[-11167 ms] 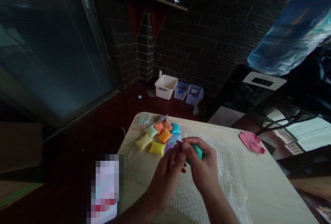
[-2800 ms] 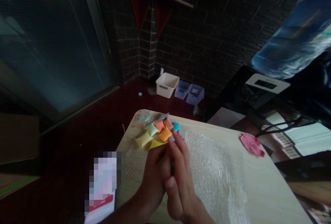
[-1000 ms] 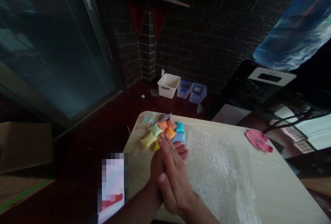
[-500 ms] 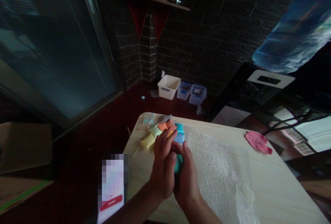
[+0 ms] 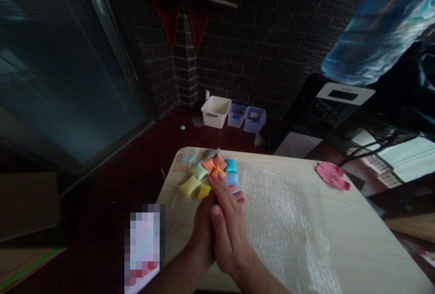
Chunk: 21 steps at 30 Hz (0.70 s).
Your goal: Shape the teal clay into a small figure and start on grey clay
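My right hand and my left hand are pressed flat together, palm to palm, over a sheet of bubble wrap on a pale wooden table. The right hand lies in front with its fingers stretched out. Only the left hand's edge and fingertips show behind it. The teal clay lump seen between the palms a moment earlier is hidden now. Just beyond the fingertips lies a cluster of small coloured clay packets: yellow, green, orange, teal and light blue.
A flattened pink clay piece lies near the table's far right edge. White and clear storage bins stand on the dark floor by the brick wall. A black machine with a white panel stands at right.
Half a second ago my hands were cupped round a visible teal lump. Now the palms are flat together, the right hand has slid forward, and the lump is covered.
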Available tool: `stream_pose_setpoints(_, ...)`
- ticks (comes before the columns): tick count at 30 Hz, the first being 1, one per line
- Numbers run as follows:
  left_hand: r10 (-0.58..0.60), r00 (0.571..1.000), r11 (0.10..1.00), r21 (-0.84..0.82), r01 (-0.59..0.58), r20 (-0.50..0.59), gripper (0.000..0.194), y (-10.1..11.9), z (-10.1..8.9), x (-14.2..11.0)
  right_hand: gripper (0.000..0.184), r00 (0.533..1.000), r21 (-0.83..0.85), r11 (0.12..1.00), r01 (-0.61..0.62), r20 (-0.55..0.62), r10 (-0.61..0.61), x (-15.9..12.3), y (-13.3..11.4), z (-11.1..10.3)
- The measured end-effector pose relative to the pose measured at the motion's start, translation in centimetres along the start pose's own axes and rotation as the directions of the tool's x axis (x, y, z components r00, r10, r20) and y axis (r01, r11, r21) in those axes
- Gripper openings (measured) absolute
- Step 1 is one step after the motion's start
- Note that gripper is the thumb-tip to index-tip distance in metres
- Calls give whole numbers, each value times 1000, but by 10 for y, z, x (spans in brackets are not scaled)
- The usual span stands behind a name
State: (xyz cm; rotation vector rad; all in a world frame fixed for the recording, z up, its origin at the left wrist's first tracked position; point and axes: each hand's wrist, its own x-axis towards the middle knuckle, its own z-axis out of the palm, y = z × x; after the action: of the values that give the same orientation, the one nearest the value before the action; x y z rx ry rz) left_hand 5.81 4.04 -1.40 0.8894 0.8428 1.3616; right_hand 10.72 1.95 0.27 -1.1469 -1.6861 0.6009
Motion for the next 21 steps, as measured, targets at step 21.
stream_pose_setpoints(21, 395, 867, 621, 607, -496, 305, 53, 48, -27, 6, 61, 754, 777, 401, -485, 140, 642, 22, 2, 3)
